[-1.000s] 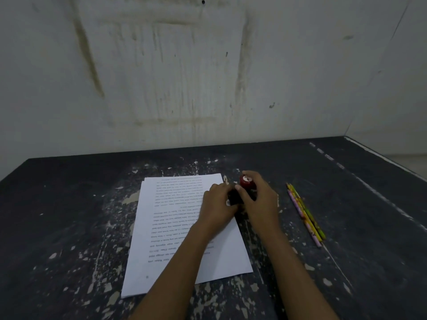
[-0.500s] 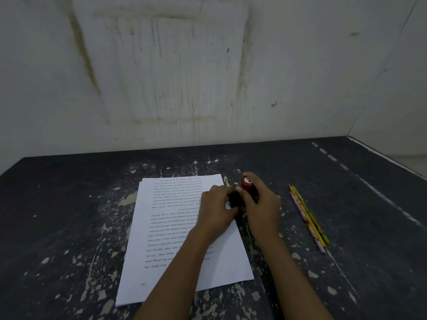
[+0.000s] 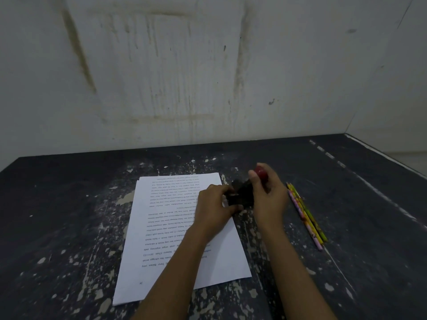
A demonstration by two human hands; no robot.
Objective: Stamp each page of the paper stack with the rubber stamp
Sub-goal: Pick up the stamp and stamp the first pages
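One second on, right hand has tilted the rubber stamp.

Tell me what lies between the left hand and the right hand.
In the head view, the rubber stamp: its dark body fills the gap, held by both the left hand and the right hand, by the paper stack's right edge.

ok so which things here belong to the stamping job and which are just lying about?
Job: rubber stamp, red top, gripped by right hand; black piece under it, pinched by left hand (cap or pad, cannot tell); paper stack.
Lying about: coloured pencils, on the table right of the stack, untouched.
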